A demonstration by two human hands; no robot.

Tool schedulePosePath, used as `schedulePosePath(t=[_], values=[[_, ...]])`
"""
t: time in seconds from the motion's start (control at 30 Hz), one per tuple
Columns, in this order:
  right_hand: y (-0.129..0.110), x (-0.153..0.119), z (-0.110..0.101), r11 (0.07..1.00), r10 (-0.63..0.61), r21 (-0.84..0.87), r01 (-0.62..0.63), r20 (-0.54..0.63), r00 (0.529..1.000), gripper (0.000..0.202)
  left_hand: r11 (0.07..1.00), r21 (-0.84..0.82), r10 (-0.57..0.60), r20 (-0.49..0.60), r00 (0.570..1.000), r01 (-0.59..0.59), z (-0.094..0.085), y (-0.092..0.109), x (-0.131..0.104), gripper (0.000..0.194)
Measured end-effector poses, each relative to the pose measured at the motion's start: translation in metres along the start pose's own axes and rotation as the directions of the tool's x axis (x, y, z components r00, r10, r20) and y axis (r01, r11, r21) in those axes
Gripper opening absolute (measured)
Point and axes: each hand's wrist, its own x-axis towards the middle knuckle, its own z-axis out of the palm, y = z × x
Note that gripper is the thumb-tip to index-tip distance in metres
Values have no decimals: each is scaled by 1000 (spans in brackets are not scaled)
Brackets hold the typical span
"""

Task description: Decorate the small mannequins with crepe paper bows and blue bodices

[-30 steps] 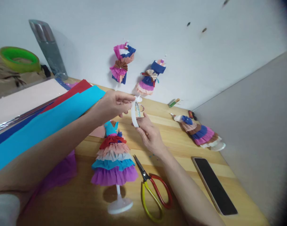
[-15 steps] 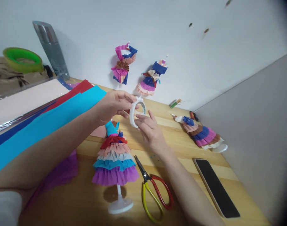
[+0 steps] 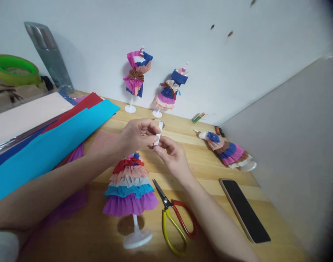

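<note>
A white roll of tape [image 3: 158, 134] is held between my two hands, seen nearly edge-on as a narrow white band. My left hand [image 3: 137, 135] pinches it from the left, with the thumb across its face. My right hand [image 3: 174, 155] has its fingers closed around the lower end. Below them stands a small dress form in a tiered crepe-paper dress [image 3: 130, 189], its top hidden by my left hand. Scissors with one red and one yellow handle [image 3: 170, 214] lie open beside its white base.
Two dressed forms, one with a brown rosette [image 3: 135, 76] and one with a blue band [image 3: 170, 91], stand by the wall. Another dressed form [image 3: 228, 149] lies on its side near a phone [image 3: 245, 211]. Blue paper [image 3: 54, 145], a bottle [image 3: 50, 54] and a green ring [image 3: 15, 69] are left.
The tape roll has turned from showing its open ring to nearly edge-on. Both hands have come slightly lower, and my right fingers have curled in. The view has shifted a little right.
</note>
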Motion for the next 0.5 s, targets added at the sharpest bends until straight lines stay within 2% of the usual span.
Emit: schedulePosePath(t=[0.1,0.17,0.2,0.27,0.33,0.4,0.5], values=[[-1,1,-3,980,-110,-159,115,40,993,24,959,256,112,44,993,-119,-10,7,1,4],[-1,1,-6,949,-174,-253,189,80,982,24,929,348,81,140,987,-126,-23,15,4,4],[-1,1,-8,941,-188,-269,207,96,978,23,938,339,14,173,985,-73,-29,20,6,5],[-1,2,-11,938,-197,-267,220,112,974,22,968,250,-78,143,987,41,-41,29,9,10],[-1,2,-12,941,-195,-256,219,119,974,22,974,218,-73,69,995,56,-49,34,12,11],[-1,3,-12,942,-192,-256,217,119,974,22,950,313,-24,38,999,11,-50,34,14,8],[1,3,-11,934,-194,-279,221,122,973,23,823,552,95,104,990,-137,-43,26,13,25]])
